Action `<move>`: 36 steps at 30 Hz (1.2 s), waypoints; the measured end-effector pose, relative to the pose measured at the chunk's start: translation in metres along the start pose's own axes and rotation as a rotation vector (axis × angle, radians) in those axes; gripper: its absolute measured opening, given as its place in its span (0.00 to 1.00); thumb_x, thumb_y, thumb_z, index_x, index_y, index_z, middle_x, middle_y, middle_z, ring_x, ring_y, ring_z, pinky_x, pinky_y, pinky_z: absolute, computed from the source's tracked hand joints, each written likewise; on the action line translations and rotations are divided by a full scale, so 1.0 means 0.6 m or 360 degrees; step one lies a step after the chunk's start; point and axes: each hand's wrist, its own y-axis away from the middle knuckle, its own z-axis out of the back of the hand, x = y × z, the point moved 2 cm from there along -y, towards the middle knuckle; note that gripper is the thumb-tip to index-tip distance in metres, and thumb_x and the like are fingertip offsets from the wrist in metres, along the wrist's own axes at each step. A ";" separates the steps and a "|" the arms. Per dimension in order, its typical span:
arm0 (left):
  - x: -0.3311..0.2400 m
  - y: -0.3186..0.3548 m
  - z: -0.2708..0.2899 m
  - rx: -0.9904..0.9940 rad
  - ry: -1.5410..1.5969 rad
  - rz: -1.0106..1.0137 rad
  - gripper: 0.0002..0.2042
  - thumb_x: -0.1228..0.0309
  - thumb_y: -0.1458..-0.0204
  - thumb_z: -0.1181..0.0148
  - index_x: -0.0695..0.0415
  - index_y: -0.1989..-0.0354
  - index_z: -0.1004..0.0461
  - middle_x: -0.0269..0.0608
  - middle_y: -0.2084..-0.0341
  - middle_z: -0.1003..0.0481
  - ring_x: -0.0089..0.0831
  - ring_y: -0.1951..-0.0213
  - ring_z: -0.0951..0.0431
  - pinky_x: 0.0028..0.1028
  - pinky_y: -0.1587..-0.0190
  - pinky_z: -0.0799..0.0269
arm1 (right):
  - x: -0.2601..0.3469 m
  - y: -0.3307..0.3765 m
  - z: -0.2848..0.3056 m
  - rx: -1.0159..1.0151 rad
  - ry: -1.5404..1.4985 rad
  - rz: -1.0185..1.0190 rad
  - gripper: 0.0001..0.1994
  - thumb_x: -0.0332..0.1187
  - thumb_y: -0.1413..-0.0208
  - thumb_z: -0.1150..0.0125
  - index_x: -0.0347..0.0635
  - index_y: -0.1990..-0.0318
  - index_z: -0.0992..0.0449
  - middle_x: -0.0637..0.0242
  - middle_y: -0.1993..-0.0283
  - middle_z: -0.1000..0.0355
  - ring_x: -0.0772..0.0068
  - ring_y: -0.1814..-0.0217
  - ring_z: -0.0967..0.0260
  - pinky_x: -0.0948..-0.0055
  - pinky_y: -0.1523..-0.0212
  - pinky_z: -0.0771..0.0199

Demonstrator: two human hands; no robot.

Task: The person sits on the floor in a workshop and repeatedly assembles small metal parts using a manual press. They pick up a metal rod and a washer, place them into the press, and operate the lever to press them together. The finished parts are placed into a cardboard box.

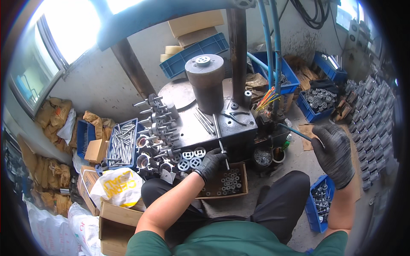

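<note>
Seated before a dark press table (200, 128). Left hand (210, 164), gloved black, clenched round the near end of a slim steel rod (220, 143) lying across the table's front edge, above a cardboard box of small rings (226, 183). Right hand (334, 153), gloved too, raised well right of the table, fingers curled on a thin blue lever (294, 131). Finished shafts (160, 123) stacked at the table's left edge.

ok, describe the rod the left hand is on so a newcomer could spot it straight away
Start at the big dark cylinder standing on the steel press table. Follow the table's front edge down to the gloved left hand; the metal rod it grips runs up onto the table. Unlike the loose rods nearby, it overhangs the edge.
</note>
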 end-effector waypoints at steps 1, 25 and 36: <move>0.001 -0.003 0.003 -0.0028 -0.0040 -0.0023 0.17 0.75 0.38 0.36 0.58 0.40 0.24 0.34 0.65 0.19 0.28 0.67 0.18 0.30 0.62 0.17 | -0.009 0.004 0.004 0.0204 0.0058 -0.0087 0.13 0.25 0.48 0.28 0.38 0.54 0.17 0.52 0.60 0.20 0.46 0.56 0.21 0.51 0.52 0.23; -0.033 -0.029 -0.002 0.0022 -0.0685 -0.0572 0.28 0.78 0.44 0.28 0.62 0.34 0.30 0.40 0.51 0.22 0.30 0.52 0.20 0.32 0.47 0.18 | -0.167 -0.212 -0.079 -0.0173 0.0162 -0.0354 0.13 0.36 0.38 0.34 0.38 0.51 0.18 0.49 0.55 0.18 0.46 0.53 0.18 0.54 0.49 0.18; -0.351 0.026 -0.101 0.0345 -0.0431 -0.1698 0.24 0.80 0.33 0.40 0.62 0.30 0.37 0.37 0.60 0.25 0.25 0.58 0.22 0.29 0.51 0.20 | -0.171 -0.228 -0.080 0.0010 0.0216 -0.0372 0.14 0.39 0.38 0.35 0.38 0.53 0.17 0.50 0.55 0.17 0.48 0.50 0.18 0.55 0.44 0.19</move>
